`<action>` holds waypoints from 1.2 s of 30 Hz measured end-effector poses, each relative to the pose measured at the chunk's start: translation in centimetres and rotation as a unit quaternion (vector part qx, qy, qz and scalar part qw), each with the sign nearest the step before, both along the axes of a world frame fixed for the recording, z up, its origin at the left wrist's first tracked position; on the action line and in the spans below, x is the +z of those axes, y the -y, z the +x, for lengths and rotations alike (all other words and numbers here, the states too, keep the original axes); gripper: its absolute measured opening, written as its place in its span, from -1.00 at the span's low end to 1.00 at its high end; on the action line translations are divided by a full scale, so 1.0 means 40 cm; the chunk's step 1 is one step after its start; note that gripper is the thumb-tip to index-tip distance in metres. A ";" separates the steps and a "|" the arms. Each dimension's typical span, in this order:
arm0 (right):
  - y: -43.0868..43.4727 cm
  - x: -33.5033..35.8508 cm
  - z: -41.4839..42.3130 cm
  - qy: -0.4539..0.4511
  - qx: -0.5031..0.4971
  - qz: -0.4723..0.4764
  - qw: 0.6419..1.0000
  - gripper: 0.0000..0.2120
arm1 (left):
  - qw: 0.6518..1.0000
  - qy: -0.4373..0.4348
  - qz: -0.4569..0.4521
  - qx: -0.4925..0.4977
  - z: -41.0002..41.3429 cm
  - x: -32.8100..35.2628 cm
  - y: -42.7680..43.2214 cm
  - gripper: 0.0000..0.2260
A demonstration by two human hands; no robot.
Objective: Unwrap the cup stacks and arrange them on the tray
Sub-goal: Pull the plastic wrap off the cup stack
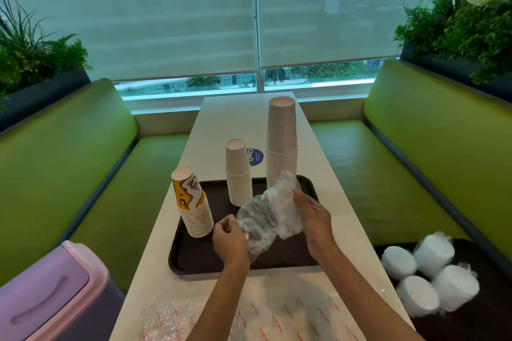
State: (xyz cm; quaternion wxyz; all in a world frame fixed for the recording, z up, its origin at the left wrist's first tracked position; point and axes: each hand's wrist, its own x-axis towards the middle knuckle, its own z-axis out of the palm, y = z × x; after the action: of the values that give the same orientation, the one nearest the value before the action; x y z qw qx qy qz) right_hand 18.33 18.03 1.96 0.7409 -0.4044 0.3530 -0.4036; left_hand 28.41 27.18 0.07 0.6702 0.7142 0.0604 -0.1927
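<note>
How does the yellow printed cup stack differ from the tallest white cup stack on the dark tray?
The yellow printed cup stack bears a yellow, brown and white pattern; the tallest white cup stack is plain. The printed stack is much shorter than the white one. The printed stack stands by the left edge of the dark tray, the white one at its far right corner. Both are unwrapped, upside down, on that tray.

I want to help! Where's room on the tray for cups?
Bare: the tray's near strip, from the patterned stack to the right rim. Crowded: the far side, with the small white stack and tall white stack. Left hand and right hand hold plastic wrap over the middle.
</note>
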 end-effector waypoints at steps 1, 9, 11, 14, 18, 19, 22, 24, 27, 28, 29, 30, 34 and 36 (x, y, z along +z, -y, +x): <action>0.001 0.002 -0.004 0.000 -0.004 -0.001 1.000 -0.86 | 1.000 0.020 0.011 0.006 0.002 -0.003 -0.010 -0.88; 0.017 0.011 -0.051 0.025 -0.032 -0.011 0.999 -0.77 | 0.973 0.143 0.173 -0.045 0.047 -0.072 -0.108 -0.82; 0.024 0.014 -0.058 0.039 -0.033 0.002 0.999 -0.77 | 0.955 0.180 0.225 -0.065 0.058 -0.081 -0.115 -0.78; 0.027 0.028 -0.057 0.063 -0.029 0.011 0.998 -0.82 | 0.936 0.305 0.162 -0.064 0.043 -0.033 -0.089 -0.73; 0.012 0.051 -0.044 0.096 -0.006 0.015 0.995 -0.85 | 0.918 0.370 0.007 -0.146 -0.009 0.069 -0.015 -0.58; 0.008 0.057 -0.038 0.100 -0.002 0.015 0.995 -0.86 | 0.919 0.358 -0.006 -0.166 -0.020 0.086 0.000 -0.52; 0.002 0.070 -0.032 0.103 0.003 0.018 0.995 -0.87 | 0.914 0.356 0.005 -0.195 -0.040 0.110 0.035 -0.57; 0.004 0.076 -0.039 0.097 0.007 0.011 0.995 -0.87 | 0.911 0.372 0.021 -0.175 -0.039 0.108 0.045 -0.63; 0.029 0.073 -0.063 0.108 0.000 0.002 0.994 -0.86 | 0.893 0.422 0.055 -0.144 -0.017 0.080 0.035 -0.64; 0.040 0.073 -0.075 0.122 -0.001 0.005 0.993 -0.85 | 0.885 0.438 0.065 -0.142 -0.007 0.070 0.023 -0.65; 0.054 0.072 -0.088 0.133 -0.005 0.007 0.991 -0.85 | 0.878 0.450 0.074 -0.144 0.003 0.059 0.010 -0.67; 0.067 0.074 -0.102 0.142 -0.004 0.011 0.990 -0.85 | 0.872 0.461 0.079 -0.146 0.011 0.049 -0.004 -0.68; 0.095 0.087 -0.137 0.094 0.044 0.040 0.994 -0.79 | 0.846 0.504 0.100 -0.140 0.040 0.033 -0.047 -0.69; 0.091 0.102 -0.140 0.003 0.076 0.024 0.997 -0.83 | 0.837 0.521 0.091 -0.141 0.045 0.043 -0.050 -0.70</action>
State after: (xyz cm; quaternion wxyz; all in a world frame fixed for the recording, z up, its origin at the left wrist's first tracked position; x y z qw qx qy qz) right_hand 12.72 14.40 6.03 0.7799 -0.4109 0.3285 -0.3391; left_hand 30.19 29.19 1.78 0.4999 0.7678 -0.3817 0.1218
